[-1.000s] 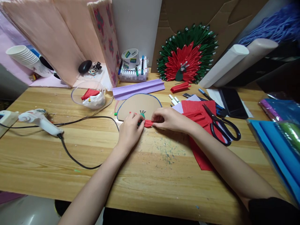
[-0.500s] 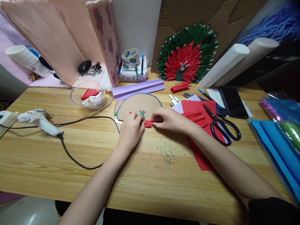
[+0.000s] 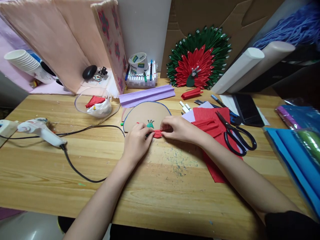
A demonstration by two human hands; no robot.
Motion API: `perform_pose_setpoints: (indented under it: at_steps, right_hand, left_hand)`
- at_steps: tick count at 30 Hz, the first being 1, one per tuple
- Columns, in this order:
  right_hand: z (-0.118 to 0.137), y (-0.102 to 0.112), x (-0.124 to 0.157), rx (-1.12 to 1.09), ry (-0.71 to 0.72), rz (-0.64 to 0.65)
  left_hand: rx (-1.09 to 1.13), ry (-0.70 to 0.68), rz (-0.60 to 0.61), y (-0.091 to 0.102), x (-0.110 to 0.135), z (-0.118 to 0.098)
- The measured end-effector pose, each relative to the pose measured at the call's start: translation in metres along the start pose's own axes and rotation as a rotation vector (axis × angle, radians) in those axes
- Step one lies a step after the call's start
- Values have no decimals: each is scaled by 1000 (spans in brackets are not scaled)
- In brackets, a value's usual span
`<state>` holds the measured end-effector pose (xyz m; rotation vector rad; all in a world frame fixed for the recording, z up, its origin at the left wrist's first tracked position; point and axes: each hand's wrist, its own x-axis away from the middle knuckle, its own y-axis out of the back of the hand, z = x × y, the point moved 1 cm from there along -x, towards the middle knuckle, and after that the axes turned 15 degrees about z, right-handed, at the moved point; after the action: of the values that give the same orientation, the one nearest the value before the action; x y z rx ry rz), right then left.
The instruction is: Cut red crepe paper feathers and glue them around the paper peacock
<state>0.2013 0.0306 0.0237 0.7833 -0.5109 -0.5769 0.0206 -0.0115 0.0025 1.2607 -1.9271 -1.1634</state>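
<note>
Both hands meet at the lower edge of a semicircular brown card point(image 3: 146, 115) with a blue outline and a small green figure point(image 3: 150, 125) on it. My left hand point(image 3: 137, 141) and my right hand point(image 3: 178, 128) each pinch an end of a small folded red paper piece point(image 3: 157, 133), pressing it against the card's bottom edge beside the green figure. Red paper sheets point(image 3: 212, 133) lie just right of my right hand.
Black scissors point(image 3: 236, 135) rest on the red paper. A white glue gun point(image 3: 40, 130) with a black cord lies at left. A clear bowl point(image 3: 93, 101), a purple crepe strip point(image 3: 147, 94), markers, a tape roll point(image 3: 138, 61) and a finished red-green peacock fan point(image 3: 198, 60) stand behind. Blue sheets point(image 3: 297, 156) lie at right.
The hands have shifted slightly on the red piece, uncovering more of the green figure; nothing else has moved.
</note>
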Motion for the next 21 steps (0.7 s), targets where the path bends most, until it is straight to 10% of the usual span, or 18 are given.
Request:
perform_pose_setpoints:
  at_steps: [21]
  right_hand:
    - [-3,2,1,-49,-2,38]
  left_hand:
    - [76,14,-18,-1,1,-2]
